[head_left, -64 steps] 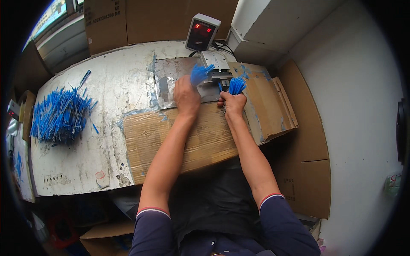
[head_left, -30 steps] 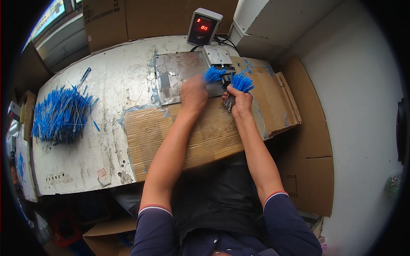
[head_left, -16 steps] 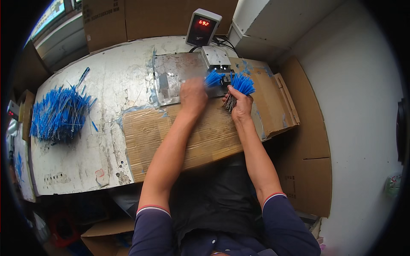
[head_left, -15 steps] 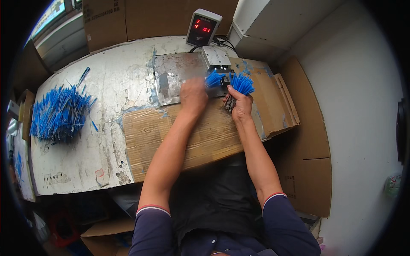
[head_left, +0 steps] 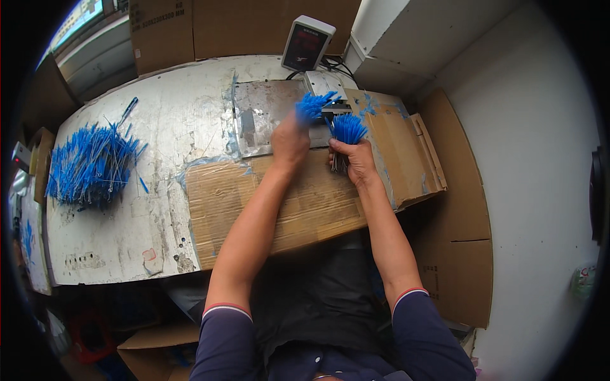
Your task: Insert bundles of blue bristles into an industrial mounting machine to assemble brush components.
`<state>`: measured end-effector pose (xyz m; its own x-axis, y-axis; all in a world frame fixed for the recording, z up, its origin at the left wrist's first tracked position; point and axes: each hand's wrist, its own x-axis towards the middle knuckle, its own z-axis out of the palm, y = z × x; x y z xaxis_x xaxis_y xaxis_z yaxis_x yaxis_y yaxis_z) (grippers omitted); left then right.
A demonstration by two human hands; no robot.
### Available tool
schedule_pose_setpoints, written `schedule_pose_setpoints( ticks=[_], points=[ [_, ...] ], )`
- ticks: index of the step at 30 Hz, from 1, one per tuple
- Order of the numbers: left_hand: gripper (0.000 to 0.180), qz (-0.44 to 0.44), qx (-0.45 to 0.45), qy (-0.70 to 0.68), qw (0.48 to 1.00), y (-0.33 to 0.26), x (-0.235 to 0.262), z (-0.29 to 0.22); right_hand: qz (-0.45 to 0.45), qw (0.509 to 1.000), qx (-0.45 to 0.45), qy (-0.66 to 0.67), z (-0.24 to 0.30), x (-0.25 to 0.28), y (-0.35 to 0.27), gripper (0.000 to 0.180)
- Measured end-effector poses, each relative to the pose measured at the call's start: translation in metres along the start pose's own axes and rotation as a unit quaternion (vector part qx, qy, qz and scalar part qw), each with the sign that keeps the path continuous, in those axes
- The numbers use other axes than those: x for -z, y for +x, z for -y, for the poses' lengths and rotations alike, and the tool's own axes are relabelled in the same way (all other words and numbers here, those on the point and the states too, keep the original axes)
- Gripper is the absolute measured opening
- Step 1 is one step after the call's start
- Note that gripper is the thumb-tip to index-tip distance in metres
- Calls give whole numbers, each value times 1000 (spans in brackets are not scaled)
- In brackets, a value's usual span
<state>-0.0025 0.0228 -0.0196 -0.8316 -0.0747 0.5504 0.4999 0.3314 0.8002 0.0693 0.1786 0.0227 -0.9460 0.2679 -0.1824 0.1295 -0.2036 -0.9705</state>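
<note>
Two bunches of blue-tipped wires are up at twelve o'clock on the desk [head_left: 159, 127]. The right bunch [head_left: 347, 130] stands near upright, tips pointing away from the person, the right hand [head_left: 356, 162] with fingers wrapped tight around its stems. The left bunch [head_left: 314, 105] leans toward one o'clock, gripped by the left hand [head_left: 289, 140]. They look mid-feed at the small grey machine [head_left: 324, 86]; next calls for steady alignment. A loose pile [head_left: 92, 165] lies at nine o'clock.
</note>
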Motion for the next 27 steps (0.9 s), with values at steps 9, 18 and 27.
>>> schedule_pose_setpoints(
  ticks=[9,18,27],
  points=[
    [17,31,12,-127,991,-5,-9,2,25,997,28,-65,-3,-9,-3,18],
    [17,-178,144,-154,961,11,6,5,-132,975,53,169,-18,5,5,11],
    [12,41,100,-198,974,-4,-9,4,15,996,80,-47,-3,-2,-1,16]
  ],
)
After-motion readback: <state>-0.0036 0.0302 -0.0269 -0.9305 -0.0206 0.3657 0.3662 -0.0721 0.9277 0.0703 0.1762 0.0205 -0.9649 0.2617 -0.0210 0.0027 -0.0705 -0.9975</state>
